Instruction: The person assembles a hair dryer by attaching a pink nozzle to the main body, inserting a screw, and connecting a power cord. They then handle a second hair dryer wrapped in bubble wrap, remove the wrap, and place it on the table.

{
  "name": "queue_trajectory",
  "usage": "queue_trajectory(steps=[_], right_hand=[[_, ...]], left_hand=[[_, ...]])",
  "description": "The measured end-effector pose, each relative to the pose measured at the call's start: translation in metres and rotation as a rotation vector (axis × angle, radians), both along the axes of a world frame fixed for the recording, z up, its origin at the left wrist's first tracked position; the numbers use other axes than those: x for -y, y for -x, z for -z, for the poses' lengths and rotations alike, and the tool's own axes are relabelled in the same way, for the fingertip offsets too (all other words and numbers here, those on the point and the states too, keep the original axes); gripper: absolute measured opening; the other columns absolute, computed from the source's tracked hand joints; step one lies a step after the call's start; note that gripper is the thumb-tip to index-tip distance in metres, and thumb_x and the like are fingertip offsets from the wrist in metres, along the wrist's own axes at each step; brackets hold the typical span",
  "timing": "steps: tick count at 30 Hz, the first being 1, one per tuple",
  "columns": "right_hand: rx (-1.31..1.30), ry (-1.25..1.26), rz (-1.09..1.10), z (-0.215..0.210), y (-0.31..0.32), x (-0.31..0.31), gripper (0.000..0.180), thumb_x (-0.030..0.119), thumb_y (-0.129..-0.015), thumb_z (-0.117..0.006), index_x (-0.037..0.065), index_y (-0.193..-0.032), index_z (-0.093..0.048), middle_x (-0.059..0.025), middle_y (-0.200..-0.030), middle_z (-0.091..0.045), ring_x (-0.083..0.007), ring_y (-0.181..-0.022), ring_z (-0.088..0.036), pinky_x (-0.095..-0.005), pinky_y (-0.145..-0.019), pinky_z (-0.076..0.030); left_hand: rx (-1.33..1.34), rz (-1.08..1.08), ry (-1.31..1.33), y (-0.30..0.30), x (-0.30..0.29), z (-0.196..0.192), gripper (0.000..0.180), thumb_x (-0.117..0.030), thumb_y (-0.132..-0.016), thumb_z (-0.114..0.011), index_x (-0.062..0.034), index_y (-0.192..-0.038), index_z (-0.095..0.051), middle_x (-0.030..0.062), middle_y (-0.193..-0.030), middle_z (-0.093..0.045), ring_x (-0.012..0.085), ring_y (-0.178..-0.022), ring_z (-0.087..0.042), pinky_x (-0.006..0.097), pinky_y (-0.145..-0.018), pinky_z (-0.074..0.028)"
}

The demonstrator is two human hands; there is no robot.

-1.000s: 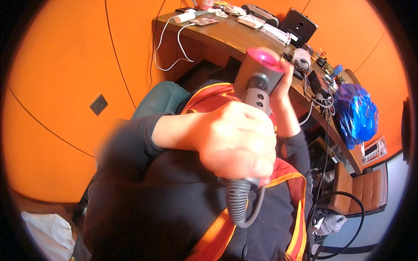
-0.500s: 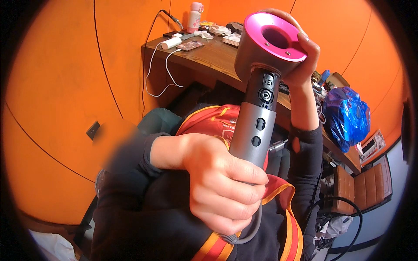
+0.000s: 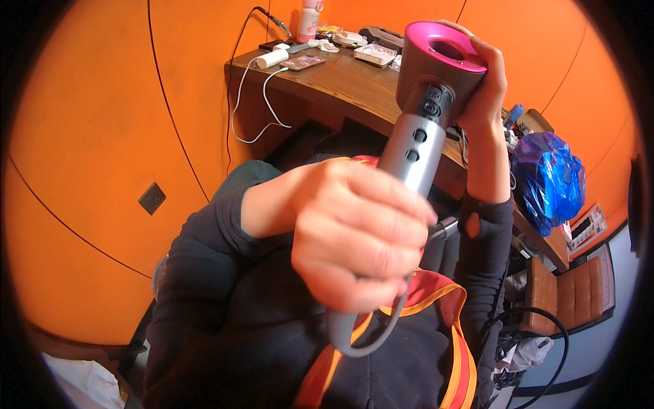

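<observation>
I have the left hand (image 3: 357, 238) wrapped around the dryer (image 3: 424, 124), the right hand (image 3: 492, 88) grasping its pink-rimmed head (image 3: 430, 76), dryer tilted before the torso (image 3: 252, 320), tabletop (image 3: 340, 78) beyond.

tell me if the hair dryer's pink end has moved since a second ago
Yes: judged against the wall socket, the hair dryer's pink end now sits higher and farther right in the view.
</observation>
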State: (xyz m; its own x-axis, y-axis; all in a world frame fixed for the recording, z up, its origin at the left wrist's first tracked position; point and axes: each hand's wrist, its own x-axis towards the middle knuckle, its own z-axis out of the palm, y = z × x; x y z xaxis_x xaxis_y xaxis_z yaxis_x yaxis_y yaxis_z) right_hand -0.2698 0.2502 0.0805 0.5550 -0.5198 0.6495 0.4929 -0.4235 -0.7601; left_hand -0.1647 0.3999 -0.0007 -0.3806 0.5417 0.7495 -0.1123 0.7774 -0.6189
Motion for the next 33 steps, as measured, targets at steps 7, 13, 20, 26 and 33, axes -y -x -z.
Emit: queue_trajectory(steps=[7,13,20,26,33], right_hand=[[0.153,-0.046,0.093,-0.017,0.02,0.041,0.05,0.037,-0.084,-0.042,-0.001,-0.114,-0.054,-0.0137,-0.101,-0.063,-0.023,-0.09,-0.059,-0.0312,-0.082,-0.046],[0.145,0.007,0.128,-0.02,0.027,0.055,0.05,0.037,-0.085,-0.041,-0.001,-0.115,-0.053,-0.0136,-0.103,-0.062,-0.0228,-0.093,-0.059,-0.0312,-0.085,-0.045],[0.065,0.236,0.105,-0.014,0.017,0.051,0.048,0.033,-0.088,-0.036,-0.003,-0.115,-0.053,-0.0124,-0.107,-0.06,-0.0203,-0.099,-0.056,-0.0293,-0.091,-0.04],[0.124,0.224,0.155,-0.019,0.027,0.047,0.051,0.035,-0.086,-0.038,-0.003,-0.117,-0.052,-0.0117,-0.106,-0.06,-0.0206,-0.098,-0.056,-0.0289,-0.091,-0.04],[0.123,0.389,0.125,-0.015,0.024,0.036,0.054,0.034,-0.084,-0.039,-0.007,-0.117,-0.05,-0.0159,-0.109,-0.059,-0.0228,-0.1,-0.056,-0.031,-0.091,-0.041]], left_hand=[[-0.387,-0.363,-0.411,-0.001,0.008,0.028,0.053,-0.018,-0.065,-0.078,-0.008,-0.108,-0.048,0.017,-0.113,-0.055,0.0342,-0.106,-0.054,0.046,-0.094,-0.038],[-0.591,0.005,-1.531,-0.011,0.021,0.034,0.058,-0.021,-0.086,-0.058,0.0021,-0.131,-0.032,0.0181,-0.129,-0.043,0.0298,-0.115,-0.048,0.039,-0.095,-0.041],[-0.235,1.115,-2.063,-0.001,0.009,0.022,0.047,-0.036,-0.088,-0.055,0.0015,-0.115,-0.043,0.0163,-0.089,-0.06,0.0251,-0.072,-0.063,0.035,-0.06,-0.054],[-0.329,0.771,-2.196,0.008,-0.013,0.019,0.03,-0.009,-0.08,-0.062,-0.0033,-0.103,-0.043,0.0073,-0.072,-0.051,0.0149,-0.055,-0.054,0.027,-0.051,-0.047],[-0.366,0.758,-2.135,0.011,-0.012,0.011,0.029,-0.008,-0.08,-0.061,-0.0022,-0.101,-0.043,0.0088,-0.071,-0.052,0.0156,-0.054,-0.054,0.026,-0.05,-0.046]])
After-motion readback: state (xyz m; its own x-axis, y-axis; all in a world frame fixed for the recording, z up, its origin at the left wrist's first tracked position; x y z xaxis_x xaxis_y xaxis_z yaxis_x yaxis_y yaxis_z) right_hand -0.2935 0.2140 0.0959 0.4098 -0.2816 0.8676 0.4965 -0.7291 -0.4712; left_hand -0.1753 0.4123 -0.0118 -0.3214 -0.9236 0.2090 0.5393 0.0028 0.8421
